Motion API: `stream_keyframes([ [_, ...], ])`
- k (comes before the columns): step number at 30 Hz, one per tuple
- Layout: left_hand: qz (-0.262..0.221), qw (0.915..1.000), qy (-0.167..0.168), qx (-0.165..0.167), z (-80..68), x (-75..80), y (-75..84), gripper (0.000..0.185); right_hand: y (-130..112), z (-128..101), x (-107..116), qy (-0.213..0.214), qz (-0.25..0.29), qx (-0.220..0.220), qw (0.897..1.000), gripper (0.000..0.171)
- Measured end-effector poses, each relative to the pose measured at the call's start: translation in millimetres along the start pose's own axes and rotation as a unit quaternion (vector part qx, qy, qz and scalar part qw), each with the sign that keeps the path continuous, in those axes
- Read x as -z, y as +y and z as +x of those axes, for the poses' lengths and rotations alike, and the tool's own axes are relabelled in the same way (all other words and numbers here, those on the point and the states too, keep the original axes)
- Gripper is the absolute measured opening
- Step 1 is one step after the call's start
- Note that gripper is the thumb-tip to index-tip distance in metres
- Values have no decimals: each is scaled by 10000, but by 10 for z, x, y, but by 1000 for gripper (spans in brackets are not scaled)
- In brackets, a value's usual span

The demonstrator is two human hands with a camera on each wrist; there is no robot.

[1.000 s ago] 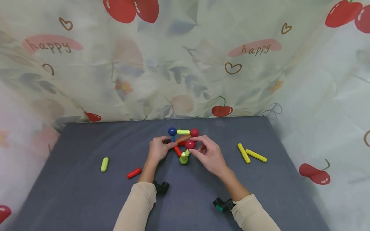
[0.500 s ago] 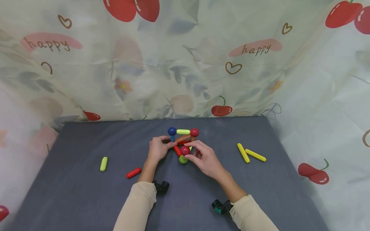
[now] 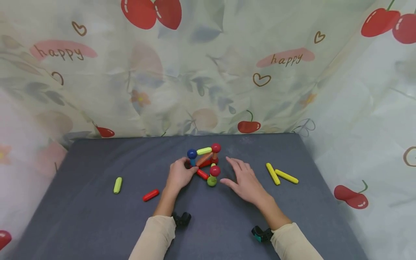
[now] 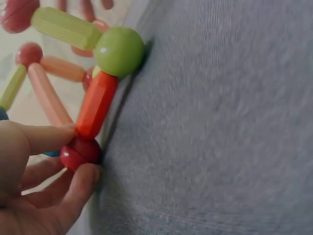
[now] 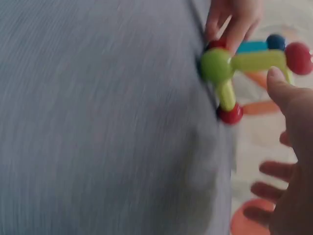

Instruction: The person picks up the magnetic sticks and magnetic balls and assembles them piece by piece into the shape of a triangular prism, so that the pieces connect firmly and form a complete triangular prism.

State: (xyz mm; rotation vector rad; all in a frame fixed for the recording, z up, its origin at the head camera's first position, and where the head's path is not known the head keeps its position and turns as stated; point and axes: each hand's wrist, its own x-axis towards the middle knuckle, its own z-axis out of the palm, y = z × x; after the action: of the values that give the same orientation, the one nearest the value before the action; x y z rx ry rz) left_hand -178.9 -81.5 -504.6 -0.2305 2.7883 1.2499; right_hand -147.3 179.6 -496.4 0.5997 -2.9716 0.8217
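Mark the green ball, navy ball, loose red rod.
Green ball (image 4: 120, 51), left wrist view, centre of visible side
Navy ball (image 3: 192, 154), head view, centre of visible side
Loose red rod (image 3: 151, 195), head view, middle of its length

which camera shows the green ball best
The left wrist view: the green ball is large and fairly sharp there, with a red stick and a yellow-green stick joined to it. The right wrist view shows it blurred; the head view shows it small, just below a red ball.

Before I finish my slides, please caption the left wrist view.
Left hand holds a red ball joined by red rod to green ball.
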Motion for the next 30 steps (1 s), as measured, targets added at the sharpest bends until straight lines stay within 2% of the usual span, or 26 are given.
stream_keyframes([
  [5,227,9995,-202,-109,-98,7,39,36,263,-97,67,-23,-1087,-442,9931,96],
  [9,480,9985,-239,-70,-154,-7,77,32,477,-187,152,65,-1508,-683,9862,98],
  [14,557,9983,-154,-33,-208,-36,129,32,711,-295,252,107,-1624,-1018,9814,96],
  [18,535,9985,-46,-56,-233,-59,150,32,798,-341,290,119,-1577,-1133,9809,92],
  [25,393,9992,31,13,-257,-73,160,32,802,-349,249,176,-1598,-1051,9814,79],
  [30,422,9991,-30,55,-256,-69,158,36,741,-324,228,203,-1512,-857,9846,63],
])
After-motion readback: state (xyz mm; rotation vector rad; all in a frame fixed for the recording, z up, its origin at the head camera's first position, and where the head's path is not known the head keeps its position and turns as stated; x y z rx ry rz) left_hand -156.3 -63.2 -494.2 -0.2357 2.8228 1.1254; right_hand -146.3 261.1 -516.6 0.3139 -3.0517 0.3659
